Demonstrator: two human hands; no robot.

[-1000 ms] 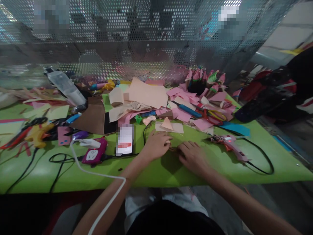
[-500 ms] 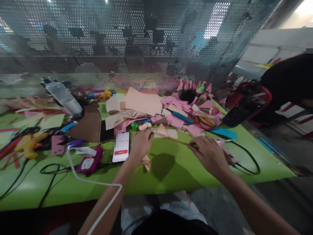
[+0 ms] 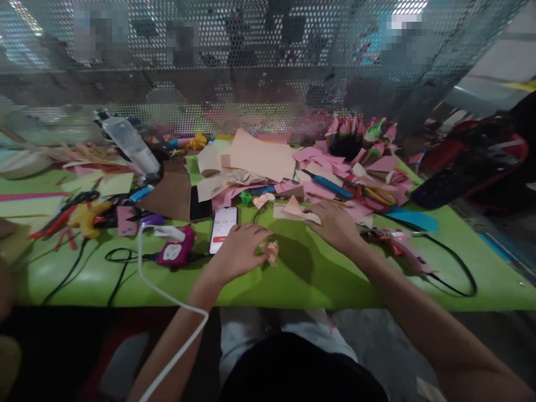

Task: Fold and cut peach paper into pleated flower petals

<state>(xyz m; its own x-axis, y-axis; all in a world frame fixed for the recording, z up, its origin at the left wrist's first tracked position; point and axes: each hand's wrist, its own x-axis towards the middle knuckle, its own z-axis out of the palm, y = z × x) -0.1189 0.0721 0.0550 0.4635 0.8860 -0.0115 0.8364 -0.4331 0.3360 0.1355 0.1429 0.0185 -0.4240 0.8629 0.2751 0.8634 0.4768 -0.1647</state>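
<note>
My left hand (image 3: 243, 250) is low over the green table, its thumb and fingers closing at a small crumpled peach paper piece (image 3: 272, 253). Farther right, my right hand (image 3: 333, 223) reaches flat over a pale paper strip (image 3: 280, 211), its fingertips at the strip's right end. On that strip lies a small peach paper triangle (image 3: 293, 205). Behind my hands is a pinkish paper flower (image 3: 263, 201) with a dark stem. A phone (image 3: 224, 223) with a lit screen lies partly under my left hand.
On the green table (image 3: 288, 290) are a magenta power adapter (image 3: 176, 247), a yellow glue gun (image 3: 89, 216), a pink glue gun (image 3: 404, 251), a clear bottle (image 3: 132, 144), a blue cutter (image 3: 330, 186) and scissors (image 3: 364, 198). Paper scraps (image 3: 263, 159) lie behind. A white cable crosses my left forearm.
The camera view has shifted. My left hand has moved down from the flower to the crumpled piece. My right hand has moved in to the strip; the thin orange-brown stick no longer shows clearly at its fingers.
</note>
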